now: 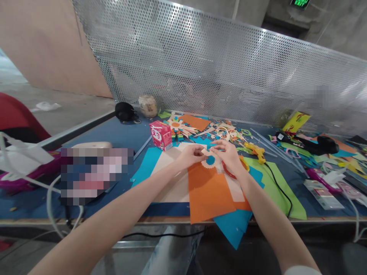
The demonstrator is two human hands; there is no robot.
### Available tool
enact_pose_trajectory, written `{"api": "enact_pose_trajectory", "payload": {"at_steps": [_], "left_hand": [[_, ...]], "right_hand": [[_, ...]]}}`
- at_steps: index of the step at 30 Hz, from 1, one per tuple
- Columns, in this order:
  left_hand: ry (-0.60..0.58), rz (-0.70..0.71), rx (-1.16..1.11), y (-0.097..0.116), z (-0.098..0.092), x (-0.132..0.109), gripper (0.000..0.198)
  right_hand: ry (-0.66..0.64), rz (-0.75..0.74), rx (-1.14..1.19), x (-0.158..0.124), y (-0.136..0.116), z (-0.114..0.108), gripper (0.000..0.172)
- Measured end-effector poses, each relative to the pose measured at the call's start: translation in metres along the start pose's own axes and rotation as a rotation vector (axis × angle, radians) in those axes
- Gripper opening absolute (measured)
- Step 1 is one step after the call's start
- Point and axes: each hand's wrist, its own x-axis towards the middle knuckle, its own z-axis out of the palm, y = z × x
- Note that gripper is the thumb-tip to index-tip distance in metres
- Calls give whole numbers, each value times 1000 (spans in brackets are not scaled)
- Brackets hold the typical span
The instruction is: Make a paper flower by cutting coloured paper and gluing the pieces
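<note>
A blue worktop (126,135) carries layered coloured paper, among it an orange sheet (210,194). Above that sheet's upper end are the left hand (194,154) and right hand (228,152). A pink box (160,135) with white lettering stands upright beyond the left hand, its contents hidden. Smallest is the cream paper ring (204,163), round-holed and tooth-edged, between the hands; the left grip pinches its upper edge, while whether the right grip is closed cannot be told.
</note>
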Motion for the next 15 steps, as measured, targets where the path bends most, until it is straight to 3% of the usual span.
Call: {"api": "enact_pose_trajectory", "payload": {"at_steps": [12,15], "left_hand": [[3,38,5,0,-2,-1,21],[33,25,-39,2,-3,-1,21]], "right_hand": [[2,-54,-46,-1,-1,1,22],[0,-72,-63,-2,-3,-1,31]]}}
